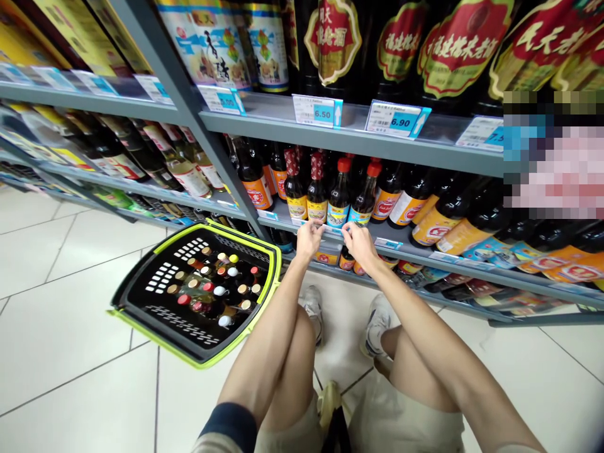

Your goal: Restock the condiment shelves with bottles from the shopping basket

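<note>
My left hand (309, 239) and my right hand (356, 244) reach to the front edge of a grey metal supermarket shelf (377, 248), fingers curled close together. Both are at a white price tag (330, 230), right below several sauce bottles. A bottle with a red cap (317, 189) stands just above my left hand, and a blue-labelled bottle (338, 201) stands above my right. Whether either hand grips the tag or the shelf lip is hidden by the fingers. A black basket with a yellow-green rim (155, 277) sits on the floor left of my left arm, holding several capped bottles.
Shelves packed with bottles fill the view ahead and left, with blue-and-white price tags (396, 118) along their edges. A pixelated patch (552, 154) covers the right side. My knees (297, 333) are bent below my arms, above a white tiled floor (61, 352).
</note>
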{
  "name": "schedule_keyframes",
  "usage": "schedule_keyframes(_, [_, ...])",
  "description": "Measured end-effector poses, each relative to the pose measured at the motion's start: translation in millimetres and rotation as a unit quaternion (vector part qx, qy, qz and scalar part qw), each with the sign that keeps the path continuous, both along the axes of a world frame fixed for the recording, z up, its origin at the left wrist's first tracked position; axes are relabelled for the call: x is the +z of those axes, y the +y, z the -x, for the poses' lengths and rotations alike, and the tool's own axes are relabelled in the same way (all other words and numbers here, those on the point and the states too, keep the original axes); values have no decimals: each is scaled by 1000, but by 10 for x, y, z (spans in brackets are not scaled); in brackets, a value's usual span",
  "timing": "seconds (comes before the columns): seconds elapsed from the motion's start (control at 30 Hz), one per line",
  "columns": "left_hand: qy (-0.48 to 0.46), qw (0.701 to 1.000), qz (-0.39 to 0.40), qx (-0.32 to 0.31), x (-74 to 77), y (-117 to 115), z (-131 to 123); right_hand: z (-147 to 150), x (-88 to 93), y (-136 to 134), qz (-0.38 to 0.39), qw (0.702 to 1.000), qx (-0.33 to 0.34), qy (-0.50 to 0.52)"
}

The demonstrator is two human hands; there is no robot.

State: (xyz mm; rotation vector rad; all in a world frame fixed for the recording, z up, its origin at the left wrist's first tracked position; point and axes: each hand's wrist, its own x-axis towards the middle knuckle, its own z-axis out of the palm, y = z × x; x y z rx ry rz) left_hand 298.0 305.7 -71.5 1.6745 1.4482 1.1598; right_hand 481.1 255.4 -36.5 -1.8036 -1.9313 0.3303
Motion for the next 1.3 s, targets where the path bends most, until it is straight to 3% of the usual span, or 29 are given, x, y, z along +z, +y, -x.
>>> schedule_keyframes(0.53, [56,998,11,33,44,-23,-19,74,71,-4,36,992,14,-116])
schedule_keyframes(1.1, [134,991,24,-4,203,-101,-137,-58,162,-173,46,972,-11,-229])
schedule_keyframes(1.3, [219,976,19,1,273,-136,-151,-27,190,-185,66,961,2,-268])
